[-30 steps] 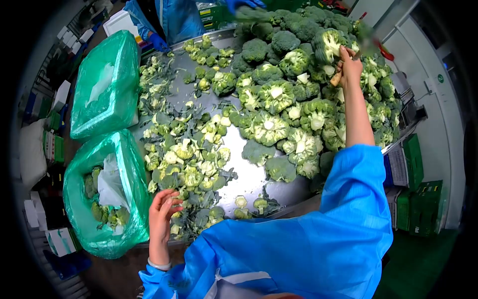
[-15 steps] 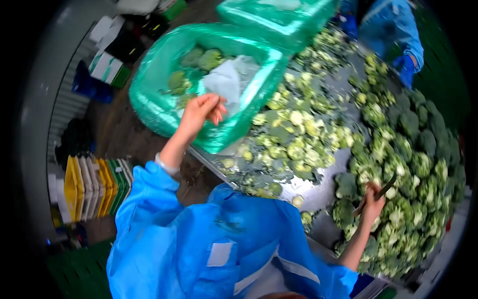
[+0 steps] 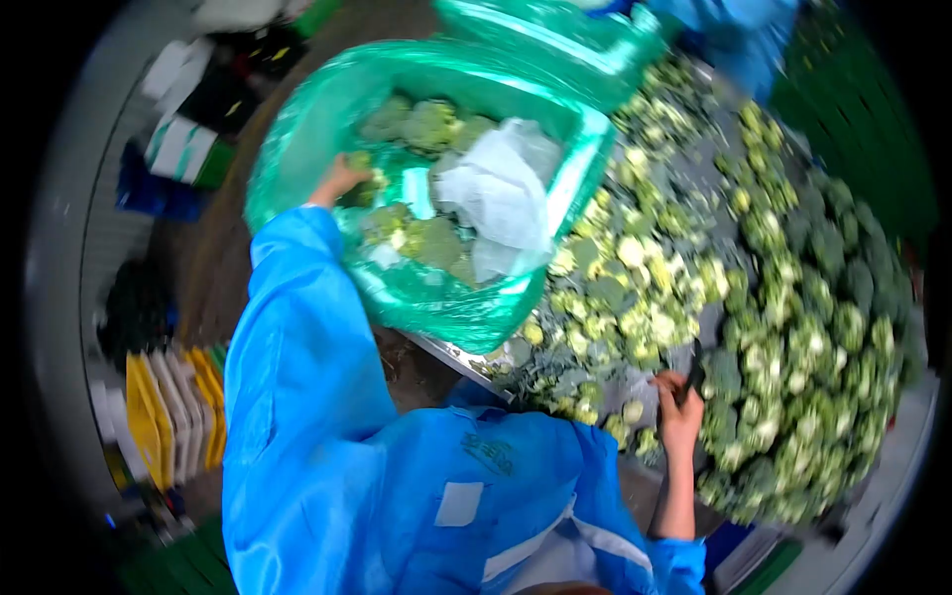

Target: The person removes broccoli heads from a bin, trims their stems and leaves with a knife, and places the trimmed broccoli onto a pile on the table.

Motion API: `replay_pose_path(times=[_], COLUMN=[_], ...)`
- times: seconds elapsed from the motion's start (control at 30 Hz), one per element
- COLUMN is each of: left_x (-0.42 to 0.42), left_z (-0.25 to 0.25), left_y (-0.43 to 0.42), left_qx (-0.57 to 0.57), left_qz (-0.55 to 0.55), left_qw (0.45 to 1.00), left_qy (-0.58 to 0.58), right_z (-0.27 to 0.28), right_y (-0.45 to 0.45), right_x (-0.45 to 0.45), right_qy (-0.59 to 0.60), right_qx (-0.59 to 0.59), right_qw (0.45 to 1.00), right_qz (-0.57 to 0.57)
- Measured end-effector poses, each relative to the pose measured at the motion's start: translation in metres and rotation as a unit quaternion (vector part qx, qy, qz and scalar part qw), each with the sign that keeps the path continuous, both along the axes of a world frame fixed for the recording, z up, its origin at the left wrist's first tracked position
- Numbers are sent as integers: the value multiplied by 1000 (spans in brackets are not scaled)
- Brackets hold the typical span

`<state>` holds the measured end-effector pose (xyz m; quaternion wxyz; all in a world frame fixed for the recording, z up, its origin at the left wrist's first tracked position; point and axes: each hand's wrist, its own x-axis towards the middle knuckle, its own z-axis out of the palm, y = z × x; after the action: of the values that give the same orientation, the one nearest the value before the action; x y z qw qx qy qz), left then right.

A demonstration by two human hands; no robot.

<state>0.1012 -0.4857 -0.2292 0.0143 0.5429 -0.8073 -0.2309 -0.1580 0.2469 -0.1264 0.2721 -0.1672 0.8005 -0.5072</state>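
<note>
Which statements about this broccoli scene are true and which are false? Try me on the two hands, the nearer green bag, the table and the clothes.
1. The left hand reaches into the nearer green bag. True.
2. Both hands are inside that bag. False: the right hand is over the table, holding a knife.
3. A pale sheet lies inside that bag. True.
4. That bag holds no broccoli. False: several broccoli pieces lie in it.
5. The large broccoli heap lies on the table. True.
6. The person is dressed in yellow. False: the sleeves are blue.
</note>
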Motion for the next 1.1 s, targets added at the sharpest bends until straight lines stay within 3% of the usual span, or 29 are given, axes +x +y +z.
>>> replay_pose_path(times=[0.03, 0.1, 0.17, 0.2, 0.27, 0.33, 0.37, 0.4, 0.47, 0.53, 0.6, 0.8, 0.97, 1.1], left_x=[0, -6, 1, 9, -12, -18, -10, -12, -22, -31, -47, -68, -84, -91], left_z=[-17, -8, -3, -27, 43, 93, 117, 141, 188, 214, 237, 238, 247, 245], left_y=[-4, 6, -2, -34, 16, 51, 61, 83, 151, 207, 275, 399, 461, 480], left_qx=[-6, -5, 24, 58, 214, 244, 393, 475, 475, 463, 454, 548, 535, 561], left_qz=[24, 40, 50, 89, 219, 247, 181, 187, 152, 116, 106, 85, 40, 64], left_qw=[999, 999, 997, 991, 930, 894, 828, 748, 713, 722, 743, 736, 785, 766], left_qy=[-40, -12, 51, 84, 201, 284, 356, 424, 492, 500, 481, 388, 311, 308], right_z=[-5, 22, 19, 14, 18, 19, 18, 15, 11, 16, 39, 87, 75, 69], right_y=[-6, -33, -41, -41, -38, -36, -34, -31, -30, -39, -56, -101, -111, -106], right_x=[6, 17, 28, 31, 35, 36, 35, 34, 31, 27, 24, 18, 26, 28], right_qy=[27, -19, 36, 45, 10, 5, 16, 27, 132, 281, 353, 530, 592, 584], right_qx=[0, 79, 52, 28, 57, 64, 60, 53, 74, 61, 10, -59, 71, 77], right_qw=[1000, 996, 995, 993, 995, 997, 998, 998, 987, 951, 924, 823, 778, 795], right_qz=[15, 40, 82, 102, 78, 48, 27, 8, 61, 115, 146, 195, 196, 143])
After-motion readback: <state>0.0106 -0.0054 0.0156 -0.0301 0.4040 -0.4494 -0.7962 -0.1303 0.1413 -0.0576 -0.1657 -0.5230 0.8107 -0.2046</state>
